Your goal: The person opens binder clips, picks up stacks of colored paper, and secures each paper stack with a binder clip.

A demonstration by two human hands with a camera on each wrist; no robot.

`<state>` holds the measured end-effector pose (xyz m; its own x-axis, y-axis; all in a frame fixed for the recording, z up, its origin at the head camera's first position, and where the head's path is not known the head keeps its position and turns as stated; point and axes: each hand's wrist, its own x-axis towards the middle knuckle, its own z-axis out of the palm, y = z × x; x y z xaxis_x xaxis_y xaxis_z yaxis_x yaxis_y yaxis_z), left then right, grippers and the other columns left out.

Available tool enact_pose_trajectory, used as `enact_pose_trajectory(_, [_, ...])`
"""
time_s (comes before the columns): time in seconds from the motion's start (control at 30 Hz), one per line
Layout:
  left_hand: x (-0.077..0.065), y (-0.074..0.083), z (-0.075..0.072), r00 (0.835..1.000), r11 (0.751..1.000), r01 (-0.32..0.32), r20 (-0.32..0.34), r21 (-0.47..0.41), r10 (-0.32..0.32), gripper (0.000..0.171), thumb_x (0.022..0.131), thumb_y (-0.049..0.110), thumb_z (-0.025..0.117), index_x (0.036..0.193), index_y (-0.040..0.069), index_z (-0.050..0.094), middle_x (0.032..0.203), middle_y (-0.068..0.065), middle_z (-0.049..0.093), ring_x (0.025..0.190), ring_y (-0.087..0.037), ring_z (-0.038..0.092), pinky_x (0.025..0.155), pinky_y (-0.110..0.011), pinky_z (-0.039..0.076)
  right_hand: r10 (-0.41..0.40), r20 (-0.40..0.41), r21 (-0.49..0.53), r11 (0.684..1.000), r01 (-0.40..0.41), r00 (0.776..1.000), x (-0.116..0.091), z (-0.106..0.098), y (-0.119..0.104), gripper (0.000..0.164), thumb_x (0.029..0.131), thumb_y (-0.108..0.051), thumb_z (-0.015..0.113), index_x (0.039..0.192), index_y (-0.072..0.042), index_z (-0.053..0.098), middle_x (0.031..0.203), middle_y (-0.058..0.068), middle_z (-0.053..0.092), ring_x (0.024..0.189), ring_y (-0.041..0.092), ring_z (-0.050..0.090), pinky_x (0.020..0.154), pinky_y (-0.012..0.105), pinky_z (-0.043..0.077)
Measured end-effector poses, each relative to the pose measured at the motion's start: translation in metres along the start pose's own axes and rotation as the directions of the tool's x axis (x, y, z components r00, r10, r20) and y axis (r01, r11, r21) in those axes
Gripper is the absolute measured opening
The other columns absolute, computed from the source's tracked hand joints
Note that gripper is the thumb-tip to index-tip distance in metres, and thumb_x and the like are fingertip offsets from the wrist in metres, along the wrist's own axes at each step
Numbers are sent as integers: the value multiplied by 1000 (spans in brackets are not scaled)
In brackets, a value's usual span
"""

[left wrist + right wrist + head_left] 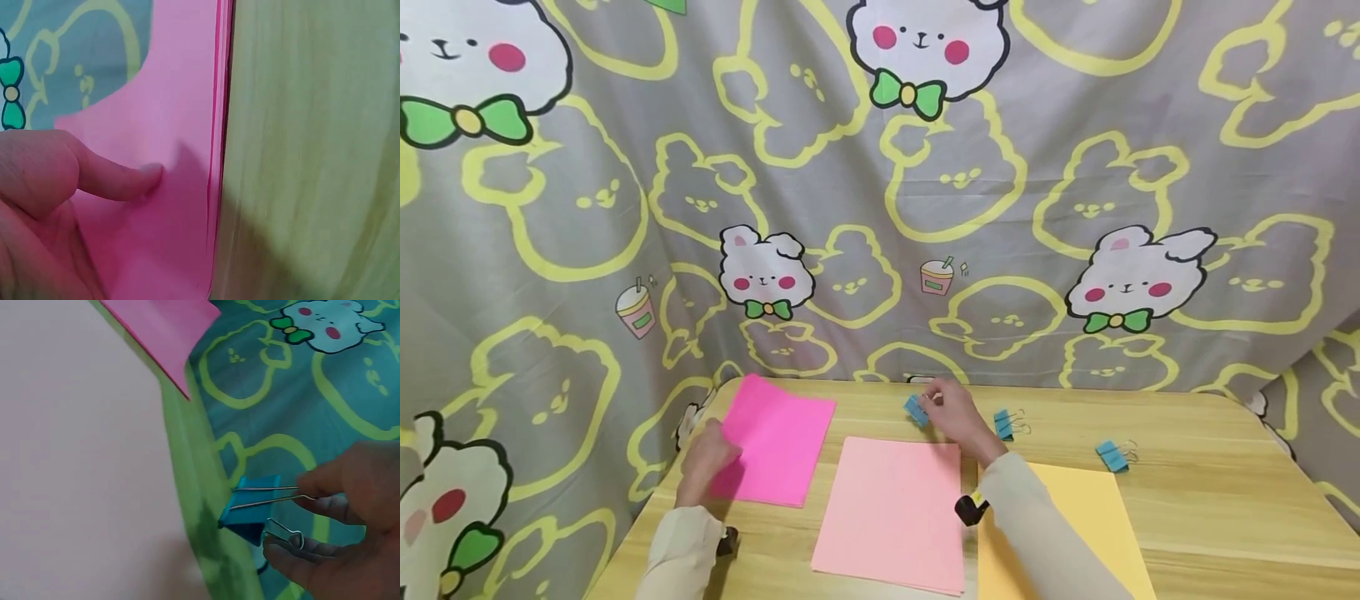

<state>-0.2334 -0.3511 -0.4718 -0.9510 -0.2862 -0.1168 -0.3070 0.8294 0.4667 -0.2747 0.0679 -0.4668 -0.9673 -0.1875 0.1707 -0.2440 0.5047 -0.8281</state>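
Note:
At the left of the table lies a stack of hot pink paper, its far edge bent up. My left hand grips its left side; the thumb lies on top and the other fingers are hidden under the sheets. A blue binder clip is in my right hand, pinched by its two wire handles between thumb and fingers. In the head view this clip is just above the table's back part, and my right hand is beyond the light pink paper stack.
Two more blue binder clips lie to the right, one binder clip near the hand and another binder clip farther right. Yellow-orange paper lies partly under my right forearm. A patterned curtain hangs behind the wooden table.

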Motion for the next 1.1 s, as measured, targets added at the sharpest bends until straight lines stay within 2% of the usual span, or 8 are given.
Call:
enact_pose_trajectory(0.17, [7, -3, -3, 995, 995, -97, -22, -30, 96, 23, 85, 5, 50, 104, -8, 54, 92, -24, 59, 77, -32, 54, 63, -42, 45, -33, 30, 34, 999, 32, 999, -10, -26, 0, 24, 92, -4, 67, 116, 3, 66, 131, 25, 53, 110, 40, 63, 91, 51, 54])
enact_pose_trajectory(0.23, [8, -3, -3, 990, 988, -133, -53, -81, 129, 4, 84, 2, 47, 85, -2, 48, 75, -15, 49, 67, -25, 45, 59, -36, 37, -35, 33, 22, 999, 34, 999, -14, -36, -1, 36, 88, -1, 69, 123, 4, 64, 130, 27, 51, 112, 41, 62, 93, 52, 53])
enact_pose_trajectory(0.3, [8, -2, -4, 985, 975, -159, -84, -157, 147, 8, 82, -1, 44, 78, 4, 39, 70, -8, 38, 64, -22, 36, 58, -34, 32, -40, 35, 3, 999, 40, 999, -18, -45, -3, 47, 84, 2, 69, 130, 4, 61, 130, 28, 50, 112, 41, 61, 95, 52, 52])
enact_pose_trajectory(0.4, [6, 0, -4, 981, 945, -184, -116, -271, 158, 10, 83, -4, 43, 93, -3, 44, 80, -16, 48, 72, -28, 45, 62, -34, 36, -62, 31, -46, 997, 63, 998, -26, -57, -3, 58, 80, 7, 68, 137, 6, 55, 131, 29, 49, 113, 41, 61, 98, 53, 51])
enact_pose_trajectory(0.6, [3, 7, -9, 985, 876, -168, -115, -451, 130, 59, 90, -6, 43, 148, -13, 37, 132, -40, 50, 114, -44, 50, 91, -47, 44, -134, -24, -159, 979, 129, 991, -46, -82, 4, 65, 75, 11, 66, 138, 11, 53, 123, 27, 53, 109, 43, 62, 95, 55, 52])
enact_pose_trajectory(0.8, [1, 22, -16, 987, 838, -150, -122, -525, 101, 44, 104, 8, 51, 141, -16, 43, 138, -39, 48, 126, -44, 46, 108, -55, 36, -95, -73, -235, 969, 76, 993, -74, -111, 19, 62, 77, 9, 69, 137, 11, 55, 121, 24, 57, 112, 45, 62, 95, 57, 51])
enact_pose_trajectory(1.0, [3, 32, 1, 987, 704, -149, -150, -695, 61, 41, 107, 14, 53, 138, -12, 44, 138, -30, 50, 120, -21, 52, 108, -37, 37, -88, -106, -229, 971, 61, 990, -96, -133, 34, 61, 79, 8, 77, 136, 12, 55, 121, 24, 59, 112, 47, 62, 97, 60, 49])
enact_pose_trajectory(1.1, [3, 31, 9, 989, 676, -130, -139, -725, 42, 45, 107, 20, 55, 140, -9, 45, 138, -25, 53, 103, -1, 56, 100, -23, 42, -87, -121, -221, 974, 59, 989, -104, -140, 37, 62, 79, 6, 80, 136, 11, 56, 121, 24, 60, 112, 46, 61, 97, 61, 48])
